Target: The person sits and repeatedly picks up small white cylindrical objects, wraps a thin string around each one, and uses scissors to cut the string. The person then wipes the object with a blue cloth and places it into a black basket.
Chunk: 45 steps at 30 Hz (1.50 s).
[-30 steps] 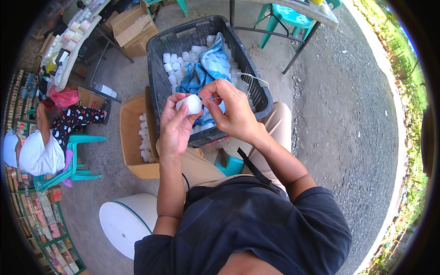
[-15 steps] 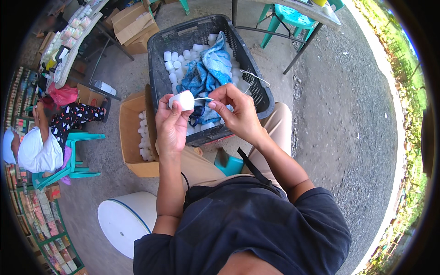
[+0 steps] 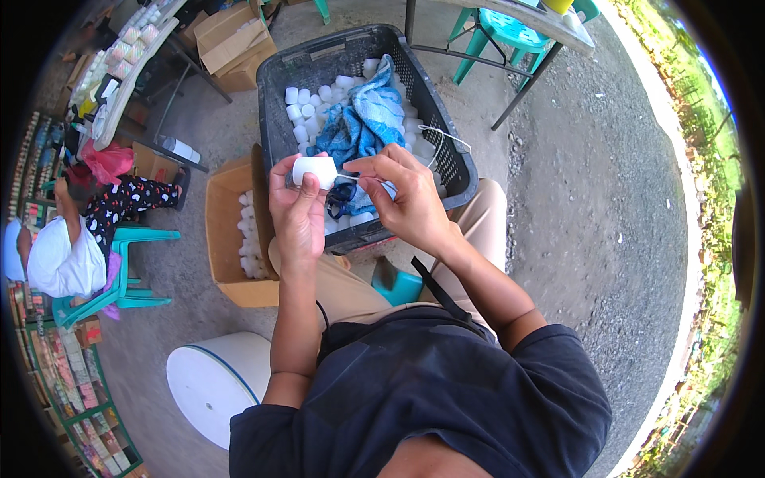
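My left hand (image 3: pixel 296 219) holds a short white candle (image 3: pixel 313 170) between thumb and fingers, lying on its side above the black crate. From its right end sticks a thin white wick (image 3: pixel 345 177). My right hand (image 3: pixel 405 191) pinches that wick with thumb and forefinger, close to the candle. Below my hands, the black plastic crate (image 3: pixel 267 107) holds many similar white candles (image 3: pixel 304 111) and a crumpled blue towel (image 3: pixel 366 119). White strands (image 3: pixel 451 137) hang over the crate's right rim.
Left of the crate stands an open cardboard box (image 3: pixel 227 287) with more white pieces. A white round container (image 3: pixel 211 390) is nearer on the left. Another person (image 3: pixel 68 255) sits on a green chair (image 3: pixel 131 291) at far left. A table (image 3: pixel 510 24) stands beyond the crate.
My right thumb and forefinger have moved left along the wick, closer to the candle. The candle has turned slightly in my left hand, its wick end now facing more to the right.
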Motion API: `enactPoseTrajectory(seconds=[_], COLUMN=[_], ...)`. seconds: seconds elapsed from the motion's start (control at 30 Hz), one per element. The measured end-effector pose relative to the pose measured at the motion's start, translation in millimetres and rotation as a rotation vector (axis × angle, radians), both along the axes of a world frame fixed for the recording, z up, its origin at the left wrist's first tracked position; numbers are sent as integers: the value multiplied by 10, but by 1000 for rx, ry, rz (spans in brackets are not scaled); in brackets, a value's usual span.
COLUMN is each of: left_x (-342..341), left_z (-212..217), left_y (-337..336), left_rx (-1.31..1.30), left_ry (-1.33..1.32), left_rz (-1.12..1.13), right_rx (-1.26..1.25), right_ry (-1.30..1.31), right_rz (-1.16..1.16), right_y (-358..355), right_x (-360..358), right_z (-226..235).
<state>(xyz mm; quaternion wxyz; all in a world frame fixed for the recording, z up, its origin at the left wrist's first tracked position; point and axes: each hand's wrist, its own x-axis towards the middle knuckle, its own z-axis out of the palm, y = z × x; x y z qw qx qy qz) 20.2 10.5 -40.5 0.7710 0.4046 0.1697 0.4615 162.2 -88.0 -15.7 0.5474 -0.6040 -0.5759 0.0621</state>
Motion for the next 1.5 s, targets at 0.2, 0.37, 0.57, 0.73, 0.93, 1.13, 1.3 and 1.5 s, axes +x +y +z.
enactPoseTrajectory(seconds=[0.2,0.37,0.57,0.73,0.93,1.13,1.3,1.5], left_x=[72,-57,-113,-21,98,88,86,73], left_z=[-7,3,193,64,-26,-26,12,-12], left_y=[-115,62,111,59,-4,3,-1,-3], left_rx=[-32,67,147,75,127,-23,54,314], left_ry=[43,272,353,245,292,184,238,274], left_rz=[-92,-290,-543,-71,-6,-167,-155,-134], right_rx=[-142,-151,-8,-13,80,13,29,48], right_ry=[333,69,-382,-227,-35,-278,-236,52], right_rz=[98,310,393,180,-90,110,87,84], right_y=[4,117,460,478,329,209,180,184], right_x=[-9,244,437,371,202,121,155,102], right_z=[86,201,230,129,111,99,99,81])
